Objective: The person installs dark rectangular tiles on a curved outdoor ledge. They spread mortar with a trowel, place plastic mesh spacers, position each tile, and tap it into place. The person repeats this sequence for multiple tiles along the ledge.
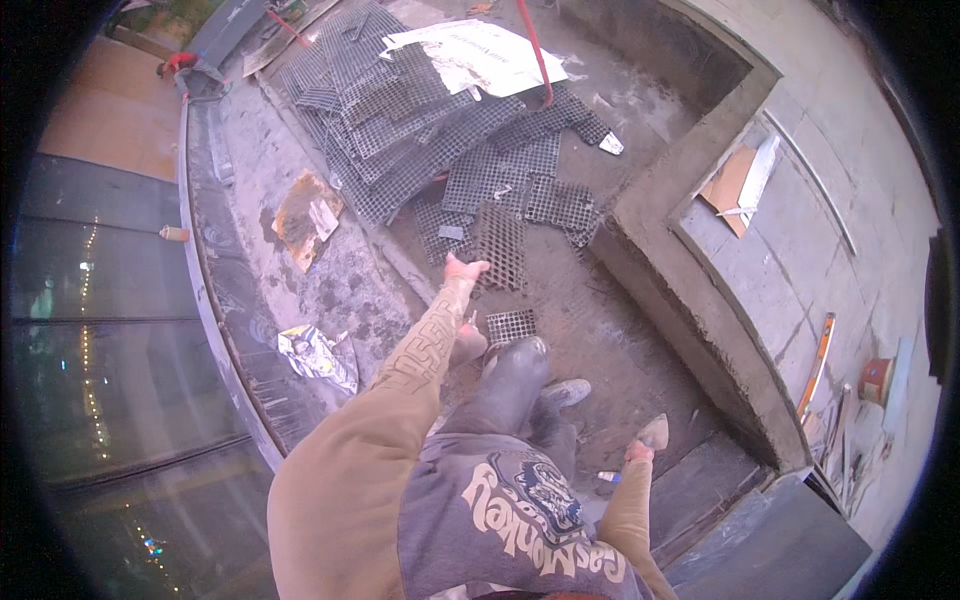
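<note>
My left arm, in a tan sleeve with raised lettering, reaches forward. My left hand (pixel 465 270) looks open, thumb stretched to the right, at the left edge of a dirty black plastic grid panel (pixel 501 245); whether it touches the panel is unclear. A small square grid piece (pixel 512 326) lies nearer, by my bent knee. Low on the right, my right hand (pixel 639 453) is closed round the handle of a trowel (pixel 655 432), its grey, cement-smeared blade pointing away. The handle is mostly hidden by the fingers.
A heap of black grid panels (pixel 400 130) with a white sheet (pixel 480 55) on top lies ahead. A low cement-covered wall (pixel 690 330) runs along the right. Crumpled packaging (pixel 318 357) lies left. An orange level (pixel 817 365) and bucket (pixel 876 381) stand right. Far left, a person (pixel 190 68) crouches.
</note>
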`<state>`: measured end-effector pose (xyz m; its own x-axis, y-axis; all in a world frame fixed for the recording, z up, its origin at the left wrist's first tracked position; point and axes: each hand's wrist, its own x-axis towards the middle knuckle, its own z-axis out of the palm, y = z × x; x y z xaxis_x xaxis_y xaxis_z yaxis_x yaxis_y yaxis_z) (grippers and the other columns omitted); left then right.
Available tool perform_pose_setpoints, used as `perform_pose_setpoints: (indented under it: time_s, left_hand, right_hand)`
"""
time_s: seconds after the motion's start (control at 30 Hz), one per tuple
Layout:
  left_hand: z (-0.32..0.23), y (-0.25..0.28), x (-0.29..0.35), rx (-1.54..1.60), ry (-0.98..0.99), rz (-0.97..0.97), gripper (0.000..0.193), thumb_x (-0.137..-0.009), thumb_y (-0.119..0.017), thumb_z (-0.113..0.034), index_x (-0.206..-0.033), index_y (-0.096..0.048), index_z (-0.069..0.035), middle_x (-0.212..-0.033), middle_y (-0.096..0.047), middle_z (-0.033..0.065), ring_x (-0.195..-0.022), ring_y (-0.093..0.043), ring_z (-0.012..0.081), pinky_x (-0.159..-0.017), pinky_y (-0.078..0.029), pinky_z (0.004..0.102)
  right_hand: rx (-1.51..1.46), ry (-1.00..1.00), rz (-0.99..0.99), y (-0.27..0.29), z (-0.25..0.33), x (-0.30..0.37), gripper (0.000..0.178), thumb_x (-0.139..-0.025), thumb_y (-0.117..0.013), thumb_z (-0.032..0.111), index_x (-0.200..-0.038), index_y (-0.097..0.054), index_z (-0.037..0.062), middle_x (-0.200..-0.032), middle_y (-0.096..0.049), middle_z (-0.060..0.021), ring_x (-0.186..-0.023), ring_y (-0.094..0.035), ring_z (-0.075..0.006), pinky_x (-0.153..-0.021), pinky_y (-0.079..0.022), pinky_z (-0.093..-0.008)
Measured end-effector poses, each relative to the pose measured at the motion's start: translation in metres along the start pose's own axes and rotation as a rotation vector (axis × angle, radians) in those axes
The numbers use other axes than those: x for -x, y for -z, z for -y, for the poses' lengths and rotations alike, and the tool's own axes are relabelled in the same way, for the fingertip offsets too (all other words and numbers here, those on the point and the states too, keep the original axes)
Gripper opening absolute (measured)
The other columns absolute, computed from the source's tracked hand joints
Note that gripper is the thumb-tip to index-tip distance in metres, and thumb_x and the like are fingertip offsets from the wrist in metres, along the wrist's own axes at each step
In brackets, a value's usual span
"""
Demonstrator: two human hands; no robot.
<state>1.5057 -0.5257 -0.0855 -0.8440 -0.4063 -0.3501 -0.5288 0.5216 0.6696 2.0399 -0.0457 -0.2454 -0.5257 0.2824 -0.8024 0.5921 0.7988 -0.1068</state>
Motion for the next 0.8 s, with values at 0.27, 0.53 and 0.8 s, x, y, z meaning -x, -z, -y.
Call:
perform_pose_setpoints:
  time_s: [0.27, 0.53, 0.8]
  left_hand:
    - [-0.056, 0.083, -0.111, 0.818, 0.237, 0.129, 0.029, -0.075, -0.075, -0.023, -0.095, -0.069, -0.003, -0.087, -0.069, 0.0102, -0.065, -0.065, 0.0239, -0.047, -0.047, 0.0384]
    - [-0.222, 0.142, -0.379, 0.912, -0.038, 0.038, 0.038, -0.078, -0.073, -0.034, -0.104, -0.064, -0.007, -0.107, -0.063, 0.0092, -0.095, -0.059, 0.0224, -0.076, -0.048, 0.0393]
    - [-0.197, 0.083, -0.760, 0.818, 0.511, -0.146, 0.074, -0.078, -0.067, -0.050, -0.131, -0.047, -0.003, -0.126, -0.053, 0.0241, -0.117, -0.053, 0.0350, -0.082, -0.053, 0.0536]
  right_hand:
    - [-0.741, -0.368, 0.013, 0.172, 0.166, -0.024, 0.015, -0.082, -0.061, 0.021, -0.086, -0.058, 0.0076, -0.055, -0.048, -0.0025, -0.047, -0.045, -0.0126, -0.039, -0.031, -0.0327]
    - [-0.835, -0.437, -0.007, 0.258, 0.337, -0.161, 0.038, -0.082, -0.067, 0.041, -0.090, -0.059, 0.0047, -0.062, -0.054, -0.0027, -0.046, -0.048, -0.0141, -0.040, -0.036, -0.0332]
    - [-0.891, -0.517, 0.172, 0.314, 0.532, -0.309, 0.045, -0.083, -0.066, 0.047, -0.100, -0.056, 0.0069, -0.066, -0.054, -0.0067, -0.047, -0.047, -0.0175, -0.039, -0.035, -0.0367]
